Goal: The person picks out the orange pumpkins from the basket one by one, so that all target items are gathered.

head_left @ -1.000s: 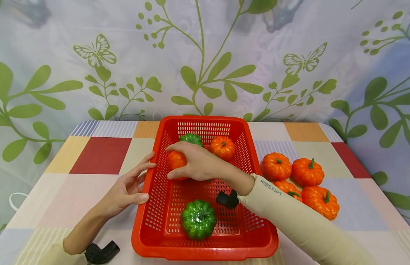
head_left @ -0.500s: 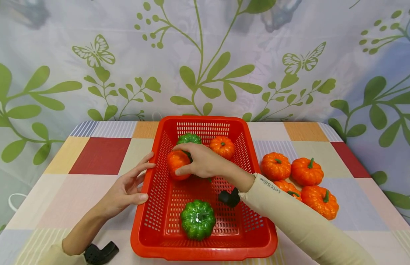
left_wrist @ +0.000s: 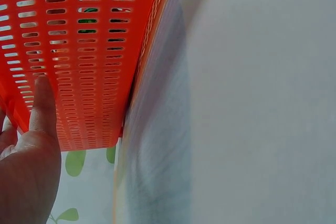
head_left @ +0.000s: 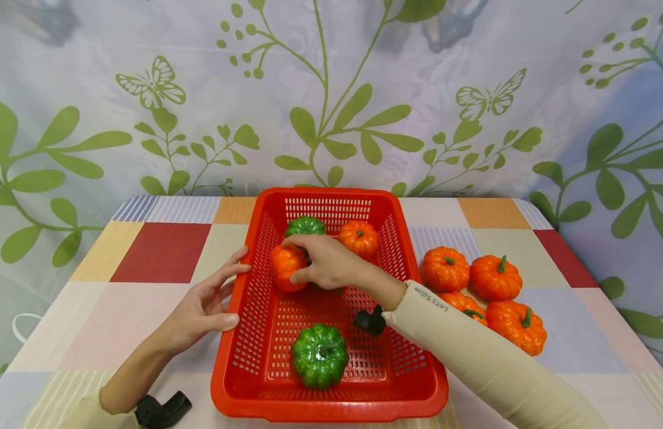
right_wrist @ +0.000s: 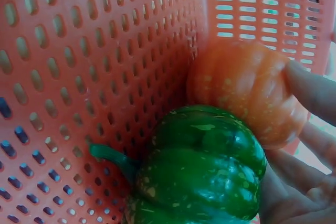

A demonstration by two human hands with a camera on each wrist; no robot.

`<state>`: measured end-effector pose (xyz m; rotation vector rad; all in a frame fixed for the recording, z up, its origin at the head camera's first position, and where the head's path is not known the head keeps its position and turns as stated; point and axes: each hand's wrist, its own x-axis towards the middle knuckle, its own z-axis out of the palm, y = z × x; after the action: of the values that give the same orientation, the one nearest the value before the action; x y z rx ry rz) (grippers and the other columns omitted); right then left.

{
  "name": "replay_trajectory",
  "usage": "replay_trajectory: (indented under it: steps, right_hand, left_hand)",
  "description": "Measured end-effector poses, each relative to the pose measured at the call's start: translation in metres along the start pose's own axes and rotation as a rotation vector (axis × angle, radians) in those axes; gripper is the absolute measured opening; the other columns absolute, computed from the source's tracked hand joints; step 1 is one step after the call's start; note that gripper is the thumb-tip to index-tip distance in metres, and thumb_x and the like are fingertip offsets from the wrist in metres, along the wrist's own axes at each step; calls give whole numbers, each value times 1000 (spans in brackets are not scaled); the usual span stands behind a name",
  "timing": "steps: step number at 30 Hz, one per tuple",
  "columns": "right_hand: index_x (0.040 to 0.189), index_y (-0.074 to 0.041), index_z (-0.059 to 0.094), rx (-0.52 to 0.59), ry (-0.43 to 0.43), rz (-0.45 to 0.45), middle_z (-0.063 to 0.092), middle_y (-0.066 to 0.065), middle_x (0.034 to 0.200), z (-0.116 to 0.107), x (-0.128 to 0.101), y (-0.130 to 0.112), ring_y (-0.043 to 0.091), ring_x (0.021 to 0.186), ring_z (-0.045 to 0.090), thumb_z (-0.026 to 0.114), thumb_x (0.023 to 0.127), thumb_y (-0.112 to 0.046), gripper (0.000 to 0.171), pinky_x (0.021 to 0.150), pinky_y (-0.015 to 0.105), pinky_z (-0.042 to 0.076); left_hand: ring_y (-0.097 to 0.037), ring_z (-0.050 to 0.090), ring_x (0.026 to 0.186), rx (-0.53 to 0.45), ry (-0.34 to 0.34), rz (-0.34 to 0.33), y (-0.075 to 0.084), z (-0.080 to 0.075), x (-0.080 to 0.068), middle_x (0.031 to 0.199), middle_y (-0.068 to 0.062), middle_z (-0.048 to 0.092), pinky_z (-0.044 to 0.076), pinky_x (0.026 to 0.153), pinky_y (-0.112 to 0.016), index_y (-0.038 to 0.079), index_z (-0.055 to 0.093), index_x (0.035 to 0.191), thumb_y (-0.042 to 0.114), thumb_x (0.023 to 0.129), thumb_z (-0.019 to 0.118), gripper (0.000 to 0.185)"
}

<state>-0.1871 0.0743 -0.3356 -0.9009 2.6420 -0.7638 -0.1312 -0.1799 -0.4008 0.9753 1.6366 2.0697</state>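
Orange pumpkin (head_left: 286, 267) sits low against the left wall of the red basket (head_left: 331, 410), pinched between your right hand's (head_left: 324, 263) thumb and fingers, touching a green pumpkin (right_wrist: 205, 169) beside it. Your left hand (head_left: 202, 307) rests its spread fingers against the basket's outer left wall.

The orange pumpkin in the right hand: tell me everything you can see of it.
The orange pumpkin is small, ribbed and glossy, plastic-looking, with pale speckles in the wrist view. Its stem is hidden. It sits low inside the red basket, near the left wall. The right hand grips it with thumb and fingers. In the wrist view a green pumpkin lies against it.
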Motion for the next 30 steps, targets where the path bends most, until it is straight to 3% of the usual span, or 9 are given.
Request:
replay_trajectory:
  steps: [8,14,18,23,30]
  right_hand:
    - [123,-14,53,-8,39,-58,52,0,121,1,0,2,14,105,49,74,76,-28,53,89,28,42]
    - [120,-15,54,106,86,-69,50,-1,113,-3,-2,1,11,90,50,72,76,-31,50,75,26,47]
    - [118,-15,53,195,129,-82,49,-2,106,-5,-2,0,11,89,50,71,76,-32,48,69,24,48]
    - [115,-14,53,311,195,-93,47,-2,107,-8,-4,-4,11,95,49,70,76,-28,45,70,24,50]
    - [116,-13,54,375,203,-104,46,1,108,-14,-10,-7,14,98,48,70,76,-27,46,73,25,51]
  left_hand:
    - [-31,21,133,1,6,-22,1,1,-1,153,-6,-5,44,89,-45,-7,24,138,-10,81,53,64]
    - [-30,21,133,3,11,-30,1,1,0,153,-5,-4,44,89,-45,-7,24,137,-9,81,54,64]
    - [-30,21,133,10,4,-16,1,1,0,153,-6,-5,44,88,-45,-7,24,138,-10,81,53,64]
    - [-29,22,133,7,18,-34,2,1,0,153,-5,-3,44,88,-45,-7,25,138,-7,81,55,64]
    - [-29,22,133,-8,18,-41,2,1,-1,153,-4,-4,44,87,-47,-7,24,138,-8,81,55,64]
